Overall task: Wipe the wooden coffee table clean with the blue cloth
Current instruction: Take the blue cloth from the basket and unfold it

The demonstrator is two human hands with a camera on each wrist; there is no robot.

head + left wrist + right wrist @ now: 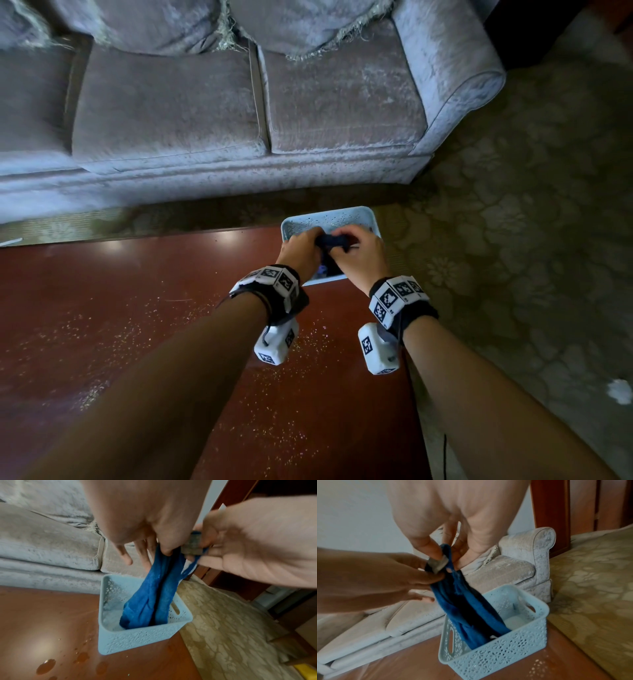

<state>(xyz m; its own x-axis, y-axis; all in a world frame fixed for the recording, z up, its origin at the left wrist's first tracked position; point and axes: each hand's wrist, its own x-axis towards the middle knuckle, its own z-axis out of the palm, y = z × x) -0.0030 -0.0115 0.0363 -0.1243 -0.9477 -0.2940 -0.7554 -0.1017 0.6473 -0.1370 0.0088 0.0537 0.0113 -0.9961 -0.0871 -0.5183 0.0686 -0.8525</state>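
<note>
Cloth (155, 599) hangs pinched at its top by both grips, left hand (299, 253) and right hand (359, 258), trailing below into a basket (496, 655) on the crumb-strewn tabletop (102, 308).

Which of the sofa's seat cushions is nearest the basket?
The right-hand seat cushion, next to the rolled armrest; the basket sits in front of it.

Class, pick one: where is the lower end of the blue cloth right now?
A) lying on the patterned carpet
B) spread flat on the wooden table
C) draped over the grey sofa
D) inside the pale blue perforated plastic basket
D: the blue cloth hangs from both hands into the pale blue perforated plastic basket.
</note>
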